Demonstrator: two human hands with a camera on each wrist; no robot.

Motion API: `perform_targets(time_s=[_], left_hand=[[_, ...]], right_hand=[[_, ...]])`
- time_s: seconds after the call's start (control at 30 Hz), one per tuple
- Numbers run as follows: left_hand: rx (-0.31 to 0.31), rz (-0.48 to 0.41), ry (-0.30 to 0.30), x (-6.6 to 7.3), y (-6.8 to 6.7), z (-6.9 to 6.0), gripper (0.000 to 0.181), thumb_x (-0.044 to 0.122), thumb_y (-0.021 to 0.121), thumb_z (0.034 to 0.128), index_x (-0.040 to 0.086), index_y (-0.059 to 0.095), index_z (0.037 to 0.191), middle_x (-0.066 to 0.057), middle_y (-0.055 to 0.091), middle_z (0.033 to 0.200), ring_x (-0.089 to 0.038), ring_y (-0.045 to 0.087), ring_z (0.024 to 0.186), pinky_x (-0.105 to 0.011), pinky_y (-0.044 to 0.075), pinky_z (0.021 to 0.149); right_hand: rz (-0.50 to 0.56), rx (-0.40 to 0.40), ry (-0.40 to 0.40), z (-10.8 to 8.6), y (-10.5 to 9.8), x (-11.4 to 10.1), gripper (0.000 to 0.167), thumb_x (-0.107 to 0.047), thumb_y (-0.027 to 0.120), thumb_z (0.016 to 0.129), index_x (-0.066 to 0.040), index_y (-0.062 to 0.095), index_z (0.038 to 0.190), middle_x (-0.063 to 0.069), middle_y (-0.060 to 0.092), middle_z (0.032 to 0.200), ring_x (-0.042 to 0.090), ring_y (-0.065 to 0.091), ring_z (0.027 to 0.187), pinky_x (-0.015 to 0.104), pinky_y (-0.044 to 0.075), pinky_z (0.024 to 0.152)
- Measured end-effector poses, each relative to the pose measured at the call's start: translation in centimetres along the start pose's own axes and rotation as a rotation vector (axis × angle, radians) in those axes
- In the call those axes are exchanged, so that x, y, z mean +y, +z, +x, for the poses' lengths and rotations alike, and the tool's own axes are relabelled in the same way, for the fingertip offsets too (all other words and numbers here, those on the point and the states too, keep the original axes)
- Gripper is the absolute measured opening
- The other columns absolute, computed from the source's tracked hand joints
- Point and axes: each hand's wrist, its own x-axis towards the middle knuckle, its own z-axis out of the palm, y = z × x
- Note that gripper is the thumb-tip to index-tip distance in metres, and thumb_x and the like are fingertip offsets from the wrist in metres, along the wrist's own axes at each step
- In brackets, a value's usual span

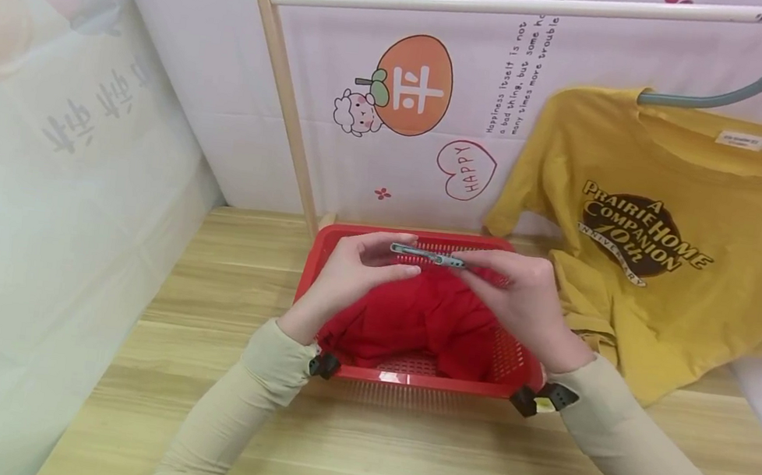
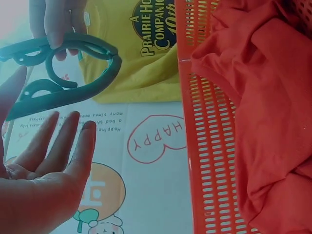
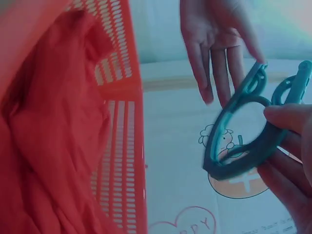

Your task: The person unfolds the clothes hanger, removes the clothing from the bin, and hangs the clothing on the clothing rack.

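A teal folding clothes hanger [image 3: 243, 168], bent at its middle into a narrow V, is held above the basket. My right hand [image 1: 523, 293] pinches one arm of it between thumb and fingers. My left hand [image 1: 356, 266] is at the other end, its fingers fairly straight and spread apart below the hanger in the left wrist view. In the right wrist view the left thumb meets the tip of the free arm. Beneath both hands, a crumpled red garment [image 1: 415, 312] lies in a red plastic basket [image 1: 400, 378].
To the right, a yellow printed T-shirt [image 1: 709, 204] hangs on a grey-blue hanger [image 1: 707, 98]. A rack with a white rail [image 1: 520, 6] and wooden posts [image 1: 287, 101] stands behind the basket. The wooden tabletop [image 1: 398, 459] extends in front, and printed cloth covers the walls.
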Motion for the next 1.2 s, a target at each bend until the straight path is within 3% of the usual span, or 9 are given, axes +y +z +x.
perform_targets(time_s=[0.17,0.3,0.4,0.57,0.83,1.2], left_hand=[[-0.021,-0.035,0.067,0.0,0.0,0.2,0.034,0.017,0.082,0.0887,0.014,0.075,0.122,-0.001,0.074,0.113,-0.025,0.070,0.105,-0.038,0.056,0.091],[-0.022,-0.036,0.092,0.1,0.0,0.2,0.020,0.016,0.080,0.0905,0.010,0.079,0.110,-0.005,0.076,0.102,-0.025,0.071,0.097,-0.042,0.056,0.089],[-0.011,-0.017,0.091,0.2,0.0,0.1,0.016,0.017,0.081,0.0905,0.010,0.079,0.105,-0.005,0.076,0.096,-0.026,0.071,0.092,-0.043,0.057,0.087],[-0.010,0.045,0.079,0.3,0.1,0.1,0.014,0.020,0.082,0.0896,0.014,0.080,0.102,-0.002,0.076,0.094,-0.024,0.071,0.090,-0.041,0.057,0.085],[-0.017,0.125,0.090,0.5,0.5,0.3,0.010,0.019,0.083,0.0884,0.013,0.080,0.096,-0.001,0.074,0.087,-0.023,0.070,0.083,-0.038,0.057,0.078],[0.002,0.147,0.084,0.5,-0.2,0.1,0.012,0.025,0.082,0.0889,0.017,0.081,0.097,0.002,0.075,0.090,-0.020,0.070,0.086,-0.039,0.057,0.081]], right_hand=[[0.154,-0.022,0.213,-0.1,0.2,-0.3,0.028,0.001,0.089,0.076,-0.009,0.082,0.101,-0.003,0.077,0.094,0.011,0.073,0.080,0.018,0.056,0.073],[0.296,-0.085,0.395,-0.2,0.3,-0.8,0.024,-0.004,0.086,0.081,-0.009,0.081,0.104,-0.002,0.077,0.097,0.013,0.074,0.080,0.025,0.059,0.072],[0.337,-0.128,0.467,-0.1,0.3,-1.0,0.023,-0.005,0.085,0.083,-0.007,0.080,0.106,0.002,0.076,0.100,0.015,0.074,0.083,0.026,0.059,0.074],[0.337,-0.169,0.498,0.4,0.0,-1.1,0.027,-0.009,0.086,0.083,-0.008,0.079,0.109,0.003,0.076,0.102,0.015,0.074,0.088,0.028,0.059,0.077],[0.310,-0.238,0.482,1.6,-0.6,-1.2,0.025,-0.018,0.086,0.084,-0.010,0.079,0.106,-0.002,0.075,0.093,0.015,0.073,0.080,0.030,0.060,0.069],[0.204,-0.285,0.486,2.0,-1.8,-0.7,0.016,-0.021,0.086,0.085,-0.013,0.081,0.097,-0.004,0.075,0.085,0.015,0.073,0.075,0.025,0.058,0.069]])
